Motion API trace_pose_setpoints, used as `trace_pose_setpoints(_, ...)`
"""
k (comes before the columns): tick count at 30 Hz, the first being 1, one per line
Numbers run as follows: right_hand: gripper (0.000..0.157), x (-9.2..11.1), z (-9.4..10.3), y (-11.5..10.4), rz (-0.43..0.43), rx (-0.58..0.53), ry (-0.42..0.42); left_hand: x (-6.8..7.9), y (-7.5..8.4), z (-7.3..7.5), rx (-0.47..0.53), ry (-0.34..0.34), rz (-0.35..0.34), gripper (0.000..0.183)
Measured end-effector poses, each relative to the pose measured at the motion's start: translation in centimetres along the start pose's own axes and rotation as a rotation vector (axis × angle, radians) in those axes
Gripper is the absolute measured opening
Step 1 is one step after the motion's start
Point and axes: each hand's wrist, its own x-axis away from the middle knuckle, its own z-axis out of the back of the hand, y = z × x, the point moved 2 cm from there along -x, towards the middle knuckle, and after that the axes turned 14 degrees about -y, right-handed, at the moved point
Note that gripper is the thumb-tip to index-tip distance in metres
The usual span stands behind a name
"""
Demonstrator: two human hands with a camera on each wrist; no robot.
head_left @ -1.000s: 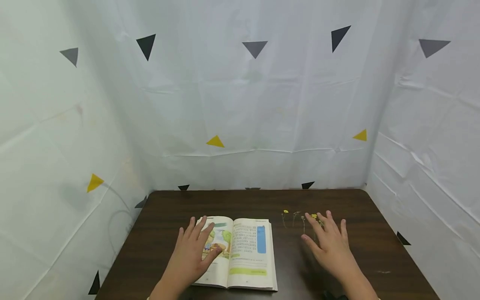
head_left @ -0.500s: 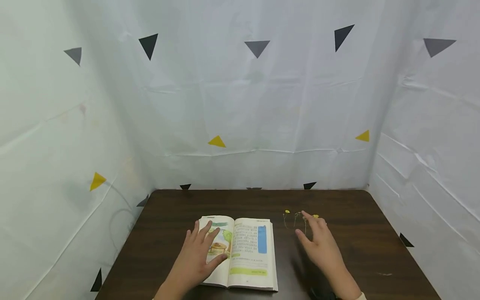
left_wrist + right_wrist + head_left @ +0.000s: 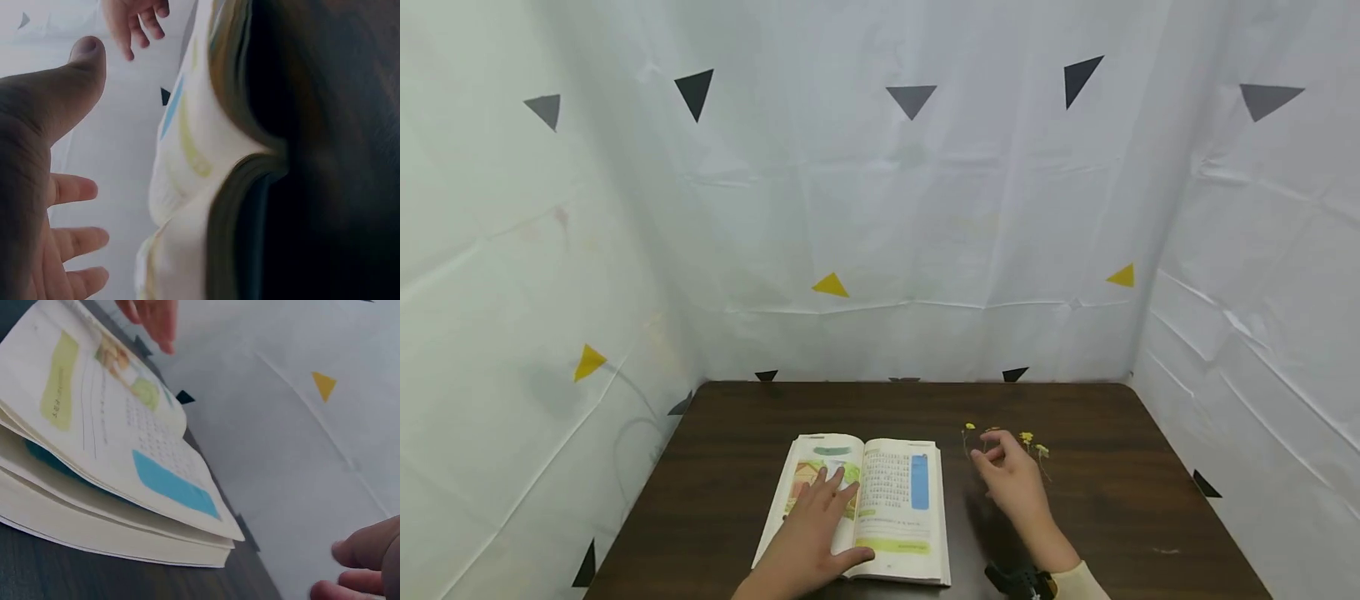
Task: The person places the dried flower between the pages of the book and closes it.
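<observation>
A dark brown, wood-grained counter (image 3: pixel 1120 483) fills the lower middle of the head view, its far corners rounded and its far edge running along a white sheet (image 3: pixel 917 217). The sheet has scattered black, grey and yellow triangles printed on it. It rises behind the counter and along both sides, with a long crease a little above the far edge and more creases on the right side. On the left side there is a faint pinkish stain, and lower down a thin curved line. A small pale mark (image 3: pixel 1167 551) shows on the counter toward its right edge.

An open book (image 3: pixel 895 500) lies left of centre, nearer the left edge than the right, with a picture on its left page and print with blue and green blocks on its right. The left hand (image 3: pixel 812 533) is over the left page, fingers and thumb spread wide; whether the fingertips touch the paper cannot be told.

Small yellow flowers (image 3: pixel 1026 437) on thin stems lie between the book and the counter's right edge, toward the far edge. The right hand (image 3: pixel 1015 483) is among them, fingers bent and narrow; whether it holds a stem cannot be told. A black strap (image 3: pixel 1021 582) and a cream sleeve (image 3: pixel 1078 583) show behind it.
</observation>
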Motion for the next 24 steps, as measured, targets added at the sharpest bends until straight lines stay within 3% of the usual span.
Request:
trace_pose_setpoints(6, 0.029, -1.2, -1.3, 1.7, -0.068, -0.024, -0.037, -0.5, 0.8, -2.6, -0.009, -0.091, -0.032, 0.099)
trace_pose_setpoints(10, 0.026, -1.8, -1.7, 2.8, -0.09, 0.0, -0.051, -0.9, 1.2, -3.6, -0.035, -0.118, -0.027, 0.1)
trace_pose_setpoints(17, 0.035, -3.0, -1.7, 4.4, -0.072, 0.087, -0.085, -1.0, 1.2, -4.3, -0.072, -0.087, -0.008, 0.095)
trace_pose_setpoints(24, 0.035, -4.2, -2.2, 5.4, -0.091, 0.224, -0.095, -1.7, 1.0, -5.2, -0.083, -0.022, 0.009, 0.094)
